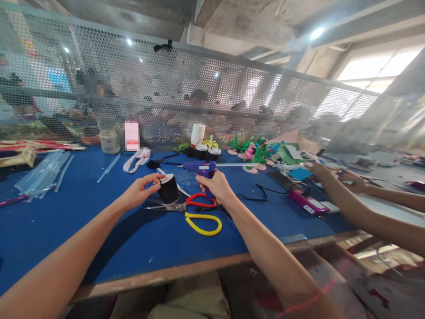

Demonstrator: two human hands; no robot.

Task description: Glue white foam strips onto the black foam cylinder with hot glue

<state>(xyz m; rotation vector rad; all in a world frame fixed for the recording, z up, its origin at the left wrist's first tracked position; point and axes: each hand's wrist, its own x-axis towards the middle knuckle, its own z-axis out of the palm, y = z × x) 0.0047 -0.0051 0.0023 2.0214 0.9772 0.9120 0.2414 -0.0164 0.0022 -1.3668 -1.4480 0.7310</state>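
Holding tight, the left hand (139,191) has its grip closed around a small black cup (168,189), just above the blue worktop (66,221). Next to it, the right hand (217,186) squeezes a blue glue gun (199,167). Scissors (195,210) with red and yellow handles lie below. No words can be read.

Black cup (169,189), blue glue gun (200,167)

bright daylight from your right window (375,71) | ceiling lamp (316,33) glares | edges bend, background blurred | soft arm shadows
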